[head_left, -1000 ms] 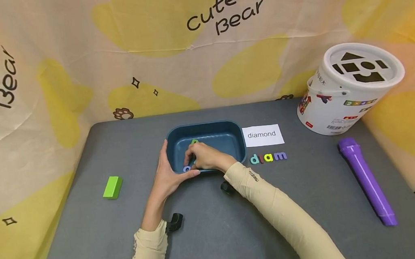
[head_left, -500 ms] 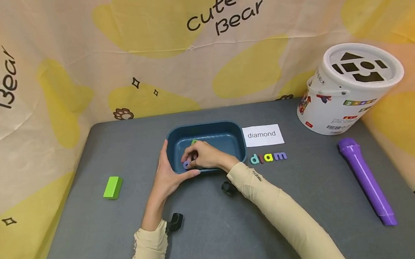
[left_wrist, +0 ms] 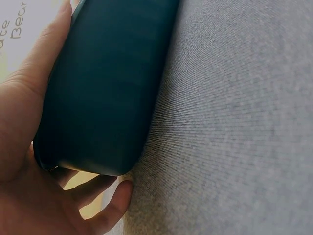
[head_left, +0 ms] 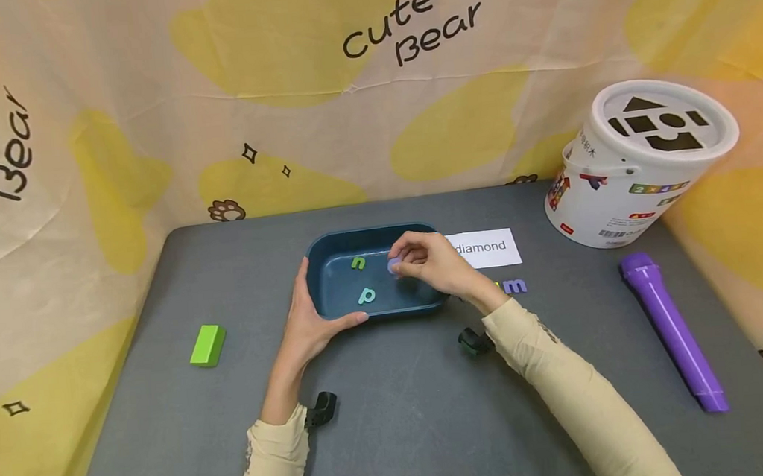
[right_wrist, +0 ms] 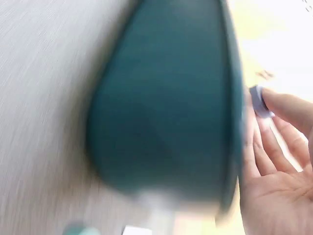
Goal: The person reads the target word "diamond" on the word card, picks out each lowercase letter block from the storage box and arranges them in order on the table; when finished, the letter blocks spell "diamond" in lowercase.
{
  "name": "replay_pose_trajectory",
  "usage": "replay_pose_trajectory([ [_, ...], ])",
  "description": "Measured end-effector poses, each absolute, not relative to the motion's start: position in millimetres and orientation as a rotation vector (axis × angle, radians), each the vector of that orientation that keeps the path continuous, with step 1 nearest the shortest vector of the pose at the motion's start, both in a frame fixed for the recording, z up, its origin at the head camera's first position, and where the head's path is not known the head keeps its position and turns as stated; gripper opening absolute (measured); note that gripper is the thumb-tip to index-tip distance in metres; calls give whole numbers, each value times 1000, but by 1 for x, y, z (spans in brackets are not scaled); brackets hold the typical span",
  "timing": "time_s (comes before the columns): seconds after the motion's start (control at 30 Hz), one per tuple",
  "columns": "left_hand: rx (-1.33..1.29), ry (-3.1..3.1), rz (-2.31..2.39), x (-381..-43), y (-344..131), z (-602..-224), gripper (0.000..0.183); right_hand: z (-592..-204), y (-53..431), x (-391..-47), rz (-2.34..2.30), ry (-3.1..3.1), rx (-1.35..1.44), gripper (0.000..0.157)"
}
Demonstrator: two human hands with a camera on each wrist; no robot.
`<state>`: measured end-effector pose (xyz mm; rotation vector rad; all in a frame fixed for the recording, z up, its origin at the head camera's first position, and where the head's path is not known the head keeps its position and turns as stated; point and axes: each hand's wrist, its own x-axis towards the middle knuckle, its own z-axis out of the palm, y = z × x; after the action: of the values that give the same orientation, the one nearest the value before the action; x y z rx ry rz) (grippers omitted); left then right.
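Observation:
In the head view my left hand (head_left: 306, 324) grips the left end of a dark blue tray (head_left: 370, 230), thumb along the front side. The left wrist view shows its fingers curled around the tray's corner (left_wrist: 93, 169). Over the tray's right part my right hand (head_left: 443, 267) pinches a small purple letter o (head_left: 393, 267), which also shows at the fingertips in the right wrist view. Inside the tray lie a green letter n (head_left: 358, 263) and a teal p-shaped letter (head_left: 367, 296). A purple letter m (head_left: 514, 286) lies right of the tray; my right wrist hides most letters beside it.
A white card reading "diamond" (head_left: 490, 248) lies at the tray's right, partly behind my hand. A white bucket (head_left: 628, 204) stands at the back right, with a purple microphone-shaped tube (head_left: 675, 334) in front. A green block (head_left: 208, 346) sits at the left.
My right hand has picked the purple letter o from the tray's left front corner and carried it right. The n and the teal letter are now uncovered. My left hand stays put.

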<state>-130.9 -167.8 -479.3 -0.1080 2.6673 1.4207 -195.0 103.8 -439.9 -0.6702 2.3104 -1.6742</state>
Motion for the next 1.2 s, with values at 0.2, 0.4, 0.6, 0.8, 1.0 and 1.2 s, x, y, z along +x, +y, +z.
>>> replay_pose_trajectory([
  [0.2, -91, 2674, 1426, -130, -169, -479, 143, -430, 159, -185, -1733, 2399, -551, 25],
  [0.4, -98, 2666, 1423, -130, -168, -478, 143, -426, 203, -175, -1730, 2474, -377, 35],
  [0.6, -88, 2662, 1426, -130, -168, -478, 142, -430, 240, -168, -1672, 2530, -248, 31],
  [0.8, -87, 2668, 1424, -129, -168, -480, 142, -439, 276, -164, -1477, 2714, -154, 26],
  [1.0, -87, 2670, 1426, -130, -168, -479, 142, -450, 298, -160, -1281, 2786, -77, 27],
  [1.2, -83, 2670, 1416, -131, -168, -480, 143, -461, 306, -158, -1124, 2803, -25, 29],
])
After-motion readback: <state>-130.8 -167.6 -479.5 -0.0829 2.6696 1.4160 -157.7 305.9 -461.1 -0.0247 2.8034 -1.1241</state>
